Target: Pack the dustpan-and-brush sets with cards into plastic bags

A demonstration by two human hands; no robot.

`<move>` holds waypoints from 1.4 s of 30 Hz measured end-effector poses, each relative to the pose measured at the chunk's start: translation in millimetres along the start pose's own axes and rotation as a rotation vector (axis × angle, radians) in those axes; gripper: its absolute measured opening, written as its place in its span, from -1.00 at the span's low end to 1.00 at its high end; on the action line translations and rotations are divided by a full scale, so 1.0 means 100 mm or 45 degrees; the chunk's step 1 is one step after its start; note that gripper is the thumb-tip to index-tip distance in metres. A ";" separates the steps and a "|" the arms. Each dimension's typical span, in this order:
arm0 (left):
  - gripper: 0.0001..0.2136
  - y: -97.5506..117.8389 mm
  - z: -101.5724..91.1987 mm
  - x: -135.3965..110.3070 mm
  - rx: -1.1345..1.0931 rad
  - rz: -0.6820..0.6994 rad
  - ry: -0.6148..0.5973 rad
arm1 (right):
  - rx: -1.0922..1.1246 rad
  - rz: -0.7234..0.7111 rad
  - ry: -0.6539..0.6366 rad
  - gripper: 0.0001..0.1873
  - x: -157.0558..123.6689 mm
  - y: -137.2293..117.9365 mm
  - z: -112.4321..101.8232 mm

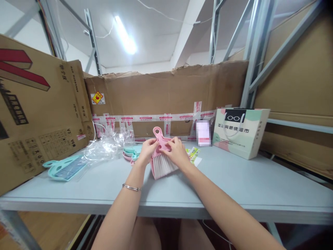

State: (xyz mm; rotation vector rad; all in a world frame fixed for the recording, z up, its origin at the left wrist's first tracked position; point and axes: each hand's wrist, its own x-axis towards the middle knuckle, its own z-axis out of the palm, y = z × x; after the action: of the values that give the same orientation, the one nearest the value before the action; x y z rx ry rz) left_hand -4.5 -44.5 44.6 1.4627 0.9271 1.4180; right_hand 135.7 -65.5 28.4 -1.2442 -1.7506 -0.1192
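Note:
A small pink hand brush (161,158) with pale bristles lies tilted on the grey table (234,187), its looped handle pointing away from me. My left hand (147,150) pinches the brush's left side near the handle. My right hand (176,151) is closed over the brush's right side. Both hands hold it together just above the tabletop. A silver bracelet (131,188) sits on my left wrist.
A teal brush and dustpan set (65,168) lies at the left. Clear plastic bags (106,147) and stacked teal and pink dustpans (130,152) sit behind my hands. A printed paper bag (239,132) stands at the right. Cardboard walls (166,93) enclose the table.

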 end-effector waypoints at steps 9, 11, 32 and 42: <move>-0.56 0.25 -0.08 -0.13 -0.301 0.015 -0.498 | 0.609 0.020 -0.179 -0.71 0.02 -0.08 -0.01; -0.55 0.24 -0.11 -0.12 -0.332 0.097 -0.476 | 0.657 -0.014 -0.133 -0.68 0.02 -0.13 -0.05; -0.73 0.21 -0.11 -0.02 -0.485 -0.205 -0.065 | 1.742 0.614 -0.081 -0.80 0.16 0.05 -0.31; -0.72 0.12 -0.20 0.01 -0.395 -0.283 0.017 | 1.965 0.814 -0.251 -0.85 0.19 0.11 -0.42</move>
State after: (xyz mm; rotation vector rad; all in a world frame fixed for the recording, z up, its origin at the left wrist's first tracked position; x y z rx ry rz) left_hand -25.3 -46.1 55.4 1.0870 0.8086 1.3388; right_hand 170.1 -70.6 60.1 -0.5097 -0.9395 1.4655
